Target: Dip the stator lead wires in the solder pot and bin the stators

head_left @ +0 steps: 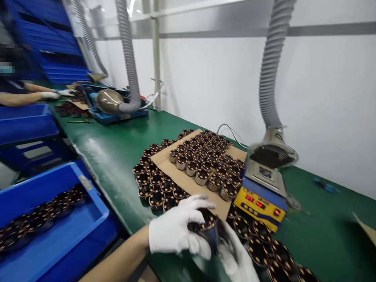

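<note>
My left hand [179, 227], in a white glove, has its fingers and thumb wrapped around a motor stator [210, 233], a metal ring with dark windings and copper-coloured dots on its rim. My right hand [239, 256], also gloved, closes on the stator's right side; motion blur hides some of its fingers. The piece is held up over the green bench, near its front edge. Just beyond my hands, rows of similar stators [202, 176] stand on a cardboard sheet [170, 156]. More stators [257, 250] lie to the right of my right hand.
A yellow and blue soldering unit [258, 203] with a red display stands on the green bench [111, 156], below a grey extraction hose [272, 70]. Blue bins [70, 239] holding stators stand at left. Farther back, a co-worker's gloved hands [58, 94] are over the bench.
</note>
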Demonstrator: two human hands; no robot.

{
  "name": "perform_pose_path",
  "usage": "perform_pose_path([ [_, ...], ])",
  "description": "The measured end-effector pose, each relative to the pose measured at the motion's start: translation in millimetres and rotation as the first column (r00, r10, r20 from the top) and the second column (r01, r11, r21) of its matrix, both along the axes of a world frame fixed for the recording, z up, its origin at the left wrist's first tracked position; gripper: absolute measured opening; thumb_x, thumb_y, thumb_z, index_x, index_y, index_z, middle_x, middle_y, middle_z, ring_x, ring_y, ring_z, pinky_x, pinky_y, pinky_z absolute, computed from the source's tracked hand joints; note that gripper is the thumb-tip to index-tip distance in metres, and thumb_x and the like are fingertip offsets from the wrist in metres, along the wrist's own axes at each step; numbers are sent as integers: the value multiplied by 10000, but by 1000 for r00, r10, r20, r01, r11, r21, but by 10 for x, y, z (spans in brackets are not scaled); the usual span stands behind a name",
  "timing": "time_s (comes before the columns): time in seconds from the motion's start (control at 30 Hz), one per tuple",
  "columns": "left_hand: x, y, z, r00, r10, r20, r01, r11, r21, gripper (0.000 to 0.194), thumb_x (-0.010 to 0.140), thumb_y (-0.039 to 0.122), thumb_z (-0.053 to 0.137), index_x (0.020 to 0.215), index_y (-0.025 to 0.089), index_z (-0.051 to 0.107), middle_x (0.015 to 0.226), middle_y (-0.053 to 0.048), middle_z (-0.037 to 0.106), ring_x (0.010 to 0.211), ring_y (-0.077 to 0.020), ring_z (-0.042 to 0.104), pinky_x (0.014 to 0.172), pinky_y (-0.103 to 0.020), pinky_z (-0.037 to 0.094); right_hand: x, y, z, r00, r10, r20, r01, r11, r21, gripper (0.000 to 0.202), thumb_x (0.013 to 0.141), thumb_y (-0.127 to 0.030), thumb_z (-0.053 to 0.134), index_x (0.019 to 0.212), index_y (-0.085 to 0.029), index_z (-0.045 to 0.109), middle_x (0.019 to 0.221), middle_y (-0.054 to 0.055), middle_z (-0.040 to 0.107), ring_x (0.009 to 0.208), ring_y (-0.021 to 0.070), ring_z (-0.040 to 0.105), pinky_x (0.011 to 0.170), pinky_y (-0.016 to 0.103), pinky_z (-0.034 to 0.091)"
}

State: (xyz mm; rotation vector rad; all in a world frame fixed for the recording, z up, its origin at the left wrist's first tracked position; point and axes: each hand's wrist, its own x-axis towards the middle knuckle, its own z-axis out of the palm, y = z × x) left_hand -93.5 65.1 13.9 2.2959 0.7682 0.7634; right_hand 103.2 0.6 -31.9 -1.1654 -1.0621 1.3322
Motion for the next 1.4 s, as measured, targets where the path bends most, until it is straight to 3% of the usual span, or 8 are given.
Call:
perform_pose_path([
  [0.1,419,-251,-79,974,46,220,-24,995,-102,377,741,405,729,1009,177,596,1311,-154,573,1228,-270,525,1032,-385,435,81,-45,53,946,-62,-318,16,989,-145,476,647,-525,790,1003,-218,715,1043,71,723,1041,256,640,910,362,513],
  [0.23,741,-426,-164,991,87,98,-89,996,17,746,678,296,808,1312,195,427,1338,-147,539,1248,-273,498,1047,-406,422,197,-252,61,798,-293,-527,144,941,-305,317,648,-441,819,895,-263,731,993,-8,736,954,141,661,864,229,515],
  [0.43,756,-373,-184,969,-37,243,31,999,28,449,854,493,591,1233,256,562,1201,-92,660,1082,-236,617,955,-352,472,213,-401,133,692,-299,-657,40,925,-379,239,636,-331,844,837,-251,742,891,11,743,949,185,664,794,287,548],
  [0.63,763,-315,9,980,-105,168,123,987,-102,664,655,464,797,1229,207,584,1206,-114,654,1110,-277,598,970,-360,449,256,-407,154,663,-248,-707,-49,927,-371,328,648,-380,827,927,-235,730,1019,37,722,936,216,669,838,375,547],
  [0.77,837,-280,69,961,-142,239,174,978,-119,286,857,350,583,1072,189,678,1081,-88,722,1003,-233,651,984,-340,419,230,-415,191,672,-233,-703,0,949,-315,226,649,-327,841,821,-234,729,936,20,734,854,158,671,784,284,542],
  [1.03,813,-252,18,825,398,402,-93,796,-598,240,812,225,471,840,203,708,893,-15,747,859,-166,675,822,-269,512,247,-369,347,615,10,-788,-220,963,-159,364,692,-439,784,950,-188,729,961,108,734,754,215,693,560,252,514],
  [1.23,787,-300,-10,980,12,198,83,882,-464,879,440,159,838,1271,242,563,1335,-61,573,1225,-275,509,1076,-381,369,304,-376,366,568,-141,-811,-180,940,-290,348,675,-434,803,926,-202,736,1000,75,744,961,228,674,805,343,535],
  [1.4,1024,-278,110,922,104,373,56,918,-392,183,699,239,667,862,241,749,969,-8,742,1005,-212,633,1051,-345,374,234,-375,360,627,-114,-770,-144,955,-259,274,664,-379,824,856,-208,728,885,50,754,783,193,695,666,292,537],
])
